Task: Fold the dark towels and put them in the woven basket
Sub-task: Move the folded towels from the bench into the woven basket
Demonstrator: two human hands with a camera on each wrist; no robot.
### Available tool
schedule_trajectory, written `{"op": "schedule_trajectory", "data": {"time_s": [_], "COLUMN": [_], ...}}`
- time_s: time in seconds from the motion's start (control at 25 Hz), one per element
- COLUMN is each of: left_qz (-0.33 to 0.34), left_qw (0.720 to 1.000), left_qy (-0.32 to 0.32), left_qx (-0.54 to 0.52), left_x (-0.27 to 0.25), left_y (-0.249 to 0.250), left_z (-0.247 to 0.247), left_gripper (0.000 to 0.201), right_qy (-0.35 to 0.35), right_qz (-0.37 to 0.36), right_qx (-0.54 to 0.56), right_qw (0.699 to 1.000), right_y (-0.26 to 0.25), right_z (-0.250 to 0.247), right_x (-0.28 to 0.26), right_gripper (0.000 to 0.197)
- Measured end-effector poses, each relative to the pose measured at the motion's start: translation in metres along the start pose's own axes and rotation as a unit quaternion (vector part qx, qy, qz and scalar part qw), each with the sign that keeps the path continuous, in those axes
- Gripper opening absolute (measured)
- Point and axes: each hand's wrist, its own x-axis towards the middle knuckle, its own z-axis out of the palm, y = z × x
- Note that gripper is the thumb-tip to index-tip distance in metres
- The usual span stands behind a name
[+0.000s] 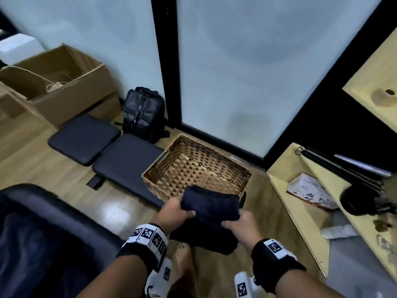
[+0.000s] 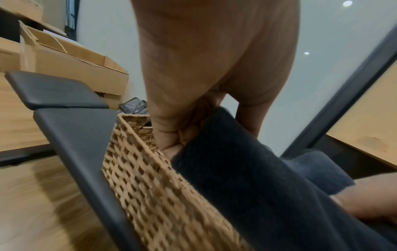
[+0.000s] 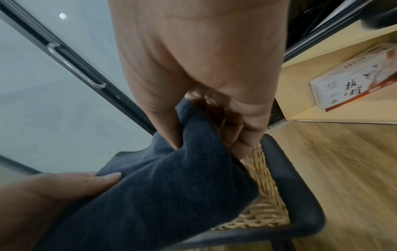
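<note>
A folded dark towel point(image 1: 211, 208) hangs in the air just in front of the woven basket point(image 1: 171, 168), which sits on a dark padded bench. My left hand point(image 1: 175, 211) grips the towel's left edge, thumb on top. My right hand point(image 1: 241, 222) grips its right edge. The left wrist view has the towel point(image 2: 247, 178) beside the basket's near wall point(image 2: 154, 186), with my left hand point(image 2: 193, 118) curled on its edge. In the right wrist view my right hand point(image 3: 214, 122) pinches the towel point(image 3: 161, 186) over the basket's corner point(image 3: 264, 195). The basket's inside looks empty.
The padded bench point(image 1: 126, 164) runs left of the basket; a black backpack point(image 1: 142, 112) and an open cardboard box point(image 1: 53, 78) stand behind it. Frosted glass panels point(image 1: 247, 72) close the back. A pale wooden shelf point(image 1: 305, 211) with a tissue box point(image 1: 309, 192) stands right. A dark chair point(image 1: 43, 233) is near left.
</note>
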Motion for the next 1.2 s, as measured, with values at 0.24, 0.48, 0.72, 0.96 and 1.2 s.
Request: {"op": "schedule_trajectory", "data": {"time_s": [0.24, 0.48, 0.72, 0.96, 1.2], "left_qz": [-0.041, -0.095, -0.055, -0.150, -0.174], "left_qw": [0.992, 0.954, 0.887, 0.909, 0.965], "left_qy": [-0.011, 0.067, 0.006, -0.105, 0.005], "left_qx": [0.116, 0.278, 0.459, 0.375, 0.198], "left_x": [0.158, 0.295, 0.336, 0.357, 0.258], "left_y": [0.033, 0.033, 0.003, -0.015, 0.011], "left_z": [-0.062, -0.082, -0.014, -0.033, -0.038], "left_gripper": [0.041, 0.035, 0.068, 0.082, 0.033], "right_qy": [-0.037, -0.029, -0.049, -0.214, -0.285], "right_qz": [0.073, 0.104, 0.028, -0.043, -0.064], "right_qx": [0.071, 0.076, -0.207, -0.301, -0.329], "right_qw": [0.994, 0.991, 0.977, 0.928, 0.898], "right_y": [-0.072, -0.084, -0.063, -0.061, -0.085], "right_z": [0.035, 0.100, 0.128, 0.128, 0.081], "right_x": [0.127, 0.273, 0.324, 0.346, 0.280], "right_gripper": [0.026, 0.017, 0.047, 0.084, 0.023]}}
